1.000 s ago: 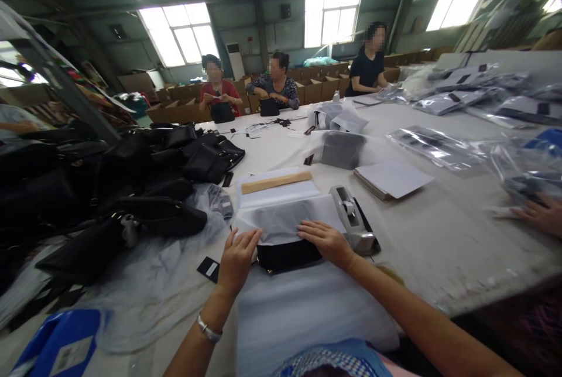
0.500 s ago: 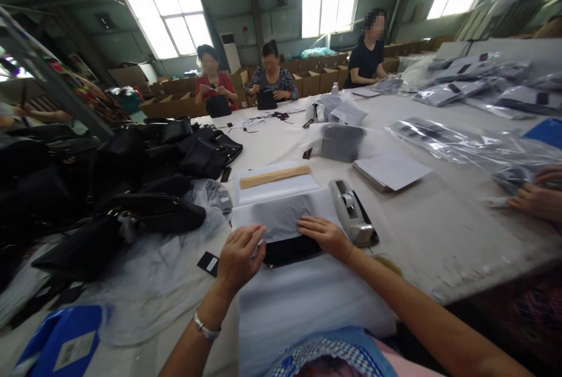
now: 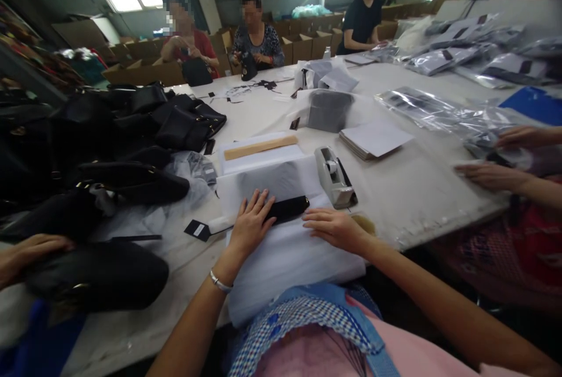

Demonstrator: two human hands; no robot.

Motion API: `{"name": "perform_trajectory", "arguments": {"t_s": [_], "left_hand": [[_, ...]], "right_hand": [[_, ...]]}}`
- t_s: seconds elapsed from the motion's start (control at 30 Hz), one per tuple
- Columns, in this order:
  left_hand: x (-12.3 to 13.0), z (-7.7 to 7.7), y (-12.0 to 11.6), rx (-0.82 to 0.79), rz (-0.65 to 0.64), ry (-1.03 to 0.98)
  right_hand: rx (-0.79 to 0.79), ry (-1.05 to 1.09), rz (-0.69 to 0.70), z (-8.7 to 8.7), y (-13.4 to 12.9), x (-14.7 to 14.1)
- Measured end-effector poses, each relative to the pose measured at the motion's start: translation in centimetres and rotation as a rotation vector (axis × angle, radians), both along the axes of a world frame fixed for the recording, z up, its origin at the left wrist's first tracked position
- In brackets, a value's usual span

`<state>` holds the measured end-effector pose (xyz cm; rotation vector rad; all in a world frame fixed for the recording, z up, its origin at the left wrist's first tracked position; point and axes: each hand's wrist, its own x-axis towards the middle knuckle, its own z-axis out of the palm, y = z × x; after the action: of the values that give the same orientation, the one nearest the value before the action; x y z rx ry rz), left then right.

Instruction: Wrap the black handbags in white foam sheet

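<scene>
Working at a pale counter, crowded at left by a heap of black bags, with crumpled clear plastic beside it. At lower left, meeting another person's hand on a blurred handbag, near something blue, partly hidden. Bounded at right by a tape dispenser, just beyond the paper, then by a stack of white cards. Farther back, passing a tan strip on white sheets; at far right, sharing space with a co-worker's hands.

Among containers, noting clear plastic packets piled at upper right, filled with pale card and dark pieces; behind, open cardboard boxes, too distant to tell the contents.

Resting the left hand, fingers outstretched, on a narrow black item, set mid-counter between a translucent sheet and white paper. Laying the right hand just beside its end, fingers extended. Keeping the grip loose on both sides, clamped on nothing.
</scene>
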<state>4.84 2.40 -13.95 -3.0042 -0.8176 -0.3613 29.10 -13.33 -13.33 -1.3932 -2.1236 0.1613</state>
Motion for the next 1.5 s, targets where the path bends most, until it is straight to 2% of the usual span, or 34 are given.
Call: {"name": "perform_trajectory", "arguments": {"t_s": [0.13, 0.33, 0.5, 0.7, 0.97, 1.03, 1.13, 1.27, 1.5], "left_hand": [[0.1, -0.1, -0.3, -0.011, 0.013, -0.014], [0.1, -0.6, -0.3, -0.021, 0.015, -0.039], [0.1, -0.7, -0.3, -0.033, 0.018, -0.053], [0.0, -0.1, -0.1, -0.075, 0.008, -0.044], [-0.1, 1.2, 0.7, -0.148, -0.017, -0.027], [-0.1, 1.3, 0.9, -0.161, -0.019, -0.036], [-0.1, 1.2, 0.9, -0.162, -0.017, -0.049], [-0.2, 1.0, 0.7, -0.152, -0.016, -0.059], [-0.2, 0.8, 0.9, -0.153, -0.025, -0.068]], "right_hand": [[-0.129, -0.027, 0.118, -0.7, -3.2, -1.0], [-0.188, -0.02, 0.063, -3.1, -3.5, -2.1], [-0.237, -0.026, 0.043, -2.7, -2.9, -2.6], [-0.289, -0.051, 0.02, -1.9, -2.8, -2.7], [-0.391, 0.025, 0.017, 0.2, -2.3, -2.9], [-0.377, 0.026, 0.064, 0.0, -2.7, -3.4], [-0.346, -0.019, 0.149, -1.2, -3.3, -4.3], [-0.317, -0.034, 0.167, -2.8, -3.5, -4.9], [-0.267, -0.118, 0.196, -2.6, -3.6, -4.9]]}}
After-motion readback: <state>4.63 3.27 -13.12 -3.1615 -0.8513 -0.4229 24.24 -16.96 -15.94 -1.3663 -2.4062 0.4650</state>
